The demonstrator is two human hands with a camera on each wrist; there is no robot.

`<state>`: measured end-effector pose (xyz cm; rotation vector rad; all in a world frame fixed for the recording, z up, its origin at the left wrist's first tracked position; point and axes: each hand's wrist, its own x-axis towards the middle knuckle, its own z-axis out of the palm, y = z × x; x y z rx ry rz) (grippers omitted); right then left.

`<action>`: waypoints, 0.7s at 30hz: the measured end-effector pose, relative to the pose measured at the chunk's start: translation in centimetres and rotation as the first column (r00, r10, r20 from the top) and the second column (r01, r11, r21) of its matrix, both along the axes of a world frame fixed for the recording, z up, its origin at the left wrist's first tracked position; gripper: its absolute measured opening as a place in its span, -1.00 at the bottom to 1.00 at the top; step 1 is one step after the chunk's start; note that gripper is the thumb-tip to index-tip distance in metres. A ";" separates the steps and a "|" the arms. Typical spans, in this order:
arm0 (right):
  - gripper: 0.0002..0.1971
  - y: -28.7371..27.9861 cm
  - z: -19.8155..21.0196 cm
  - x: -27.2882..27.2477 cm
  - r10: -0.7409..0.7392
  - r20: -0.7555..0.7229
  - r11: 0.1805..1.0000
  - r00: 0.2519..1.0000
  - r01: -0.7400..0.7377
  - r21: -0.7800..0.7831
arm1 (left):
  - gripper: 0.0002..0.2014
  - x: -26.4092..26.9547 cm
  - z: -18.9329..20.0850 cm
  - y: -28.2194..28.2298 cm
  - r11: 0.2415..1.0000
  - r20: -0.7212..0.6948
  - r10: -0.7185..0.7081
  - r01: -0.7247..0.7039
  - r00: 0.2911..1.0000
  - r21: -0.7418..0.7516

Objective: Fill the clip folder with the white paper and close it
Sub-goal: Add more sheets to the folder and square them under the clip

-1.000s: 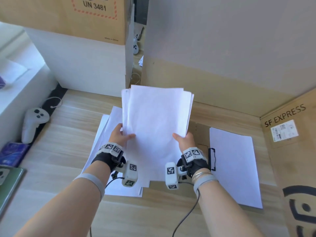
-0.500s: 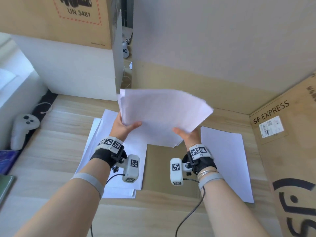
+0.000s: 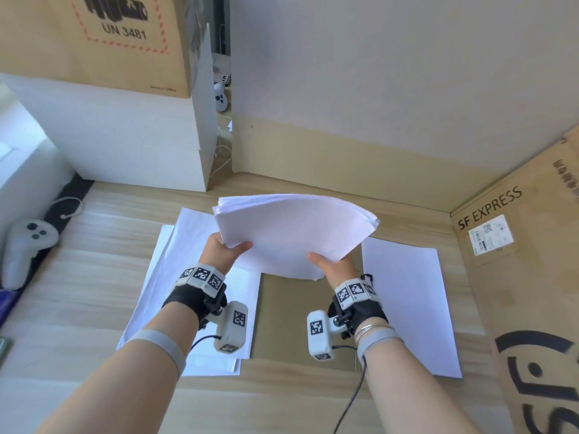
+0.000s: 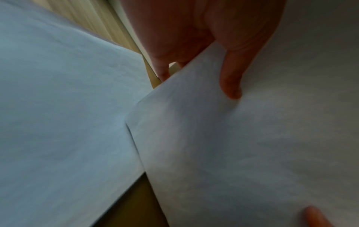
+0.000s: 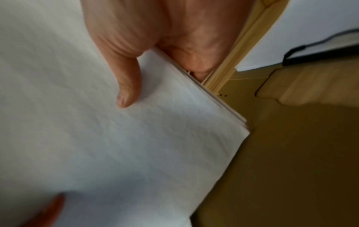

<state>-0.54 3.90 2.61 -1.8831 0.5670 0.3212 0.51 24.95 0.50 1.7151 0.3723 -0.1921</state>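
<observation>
A stack of white paper point(image 3: 294, 233) hangs tilted above the table, held at its two near corners. My left hand point(image 3: 224, 252) grips the left corner with the thumb on top point(image 4: 231, 86). My right hand point(image 3: 332, 264) pinches the right corner point(image 5: 174, 107), thumb on top, fingers under. Below the stack lies the open brown clip folder point(image 3: 297, 321), flat on the table, its black clip point(image 3: 366, 277) just right of my right wrist. The folder's brown inside point(image 5: 281, 153) shows in the right wrist view.
Loose white sheets point(image 3: 175, 277) lie left of the folder and another white sheet point(image 3: 410, 305) lies on its right side. A white controller point(image 3: 28, 242) rests at far left. Cardboard boxes point(image 3: 517, 277) stand at the right and back; a white box point(image 3: 125, 145) stands back left.
The paper stack has swung from upright to a flatter, tilted lie and moved rightward over the folder. Both hands keep their hold on its near corners.
</observation>
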 end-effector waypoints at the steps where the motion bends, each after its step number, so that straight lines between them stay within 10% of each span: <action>1: -0.59 0.0 -0.1 -0.1 -0.023 0.007 1.000 1.000 0.022 0.012 | -0.83 0.0 -0.1 -0.1 1.000 -0.001 0.008 -0.008 1.000 0.004; 15: -0.53 -0.8 -0.9 -1.1 0.049 -0.048 0.995 0.998 -0.053 -0.086 | -0.70 0.0 -0.8 -1.2 0.999 -0.109 -0.031 0.033 0.994 0.018; 21: -0.59 -1.2 -1.4 -0.9 0.030 -0.052 0.996 0.998 -0.034 -0.082 | -0.71 0.3 1.9 -1.9 0.986 0.063 0.089 -0.079 0.994 -0.144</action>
